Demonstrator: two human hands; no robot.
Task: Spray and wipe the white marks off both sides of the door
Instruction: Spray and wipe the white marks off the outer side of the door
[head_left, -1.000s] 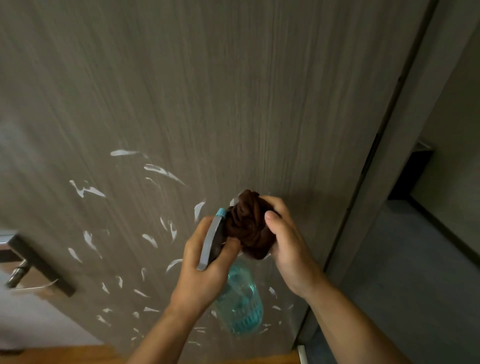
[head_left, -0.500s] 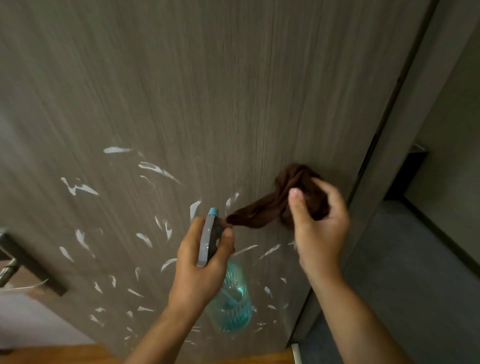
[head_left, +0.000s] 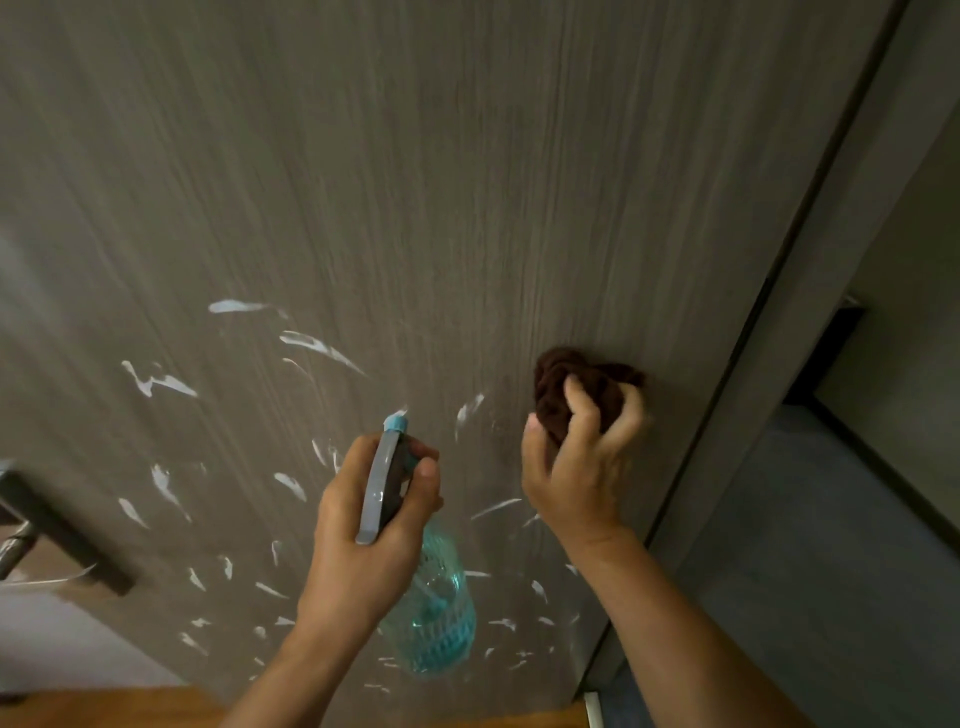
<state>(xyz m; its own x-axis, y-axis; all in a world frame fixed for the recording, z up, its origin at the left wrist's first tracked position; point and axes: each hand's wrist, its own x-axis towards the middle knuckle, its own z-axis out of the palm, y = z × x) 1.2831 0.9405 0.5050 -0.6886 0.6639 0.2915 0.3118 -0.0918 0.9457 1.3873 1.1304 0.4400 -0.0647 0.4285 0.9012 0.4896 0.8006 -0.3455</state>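
Grey wood-grain fills nearly the whole frame: the door (head_left: 467, 182) stands close in front of the camera, its free edge running down the right side, with a dim room and a bluish floor (head_left: 810, 545) beyond it at the lower right. At the left edge, low down, a dark lever handle (head_left: 57, 530) juts out. White marks (head_left: 317, 345) are scattered over the lower middle of the panel — a loose ring of streaks from centre-left down to the bottom, thickest low down around the bottle. The right hand (head_left: 582, 462) has its fingers curled tight round a bunched brown cloth (head_left: 571, 384), which seems pressed against the door at centre-right, just above and to the right of most of the smears. The left hand (head_left: 374, 525) grips the neck of a clear teal spray bottle (head_left: 436, 613), the fingers wrapped under the grey trigger head and the blue nozzle (head_left: 396, 423) aimed up and into the panel near the middle of the marks. What matters for the wipe is direction: almost every streak lies to the left of and below the cloth, so the likely stroke runs leftward and downward across the frame — and the bottle hand sits squarely in that path. The cloth hand is the nearer to the short smear at centre; the far-left streaks look a longer reach. This side appears barely begun, and the other side is out of view.
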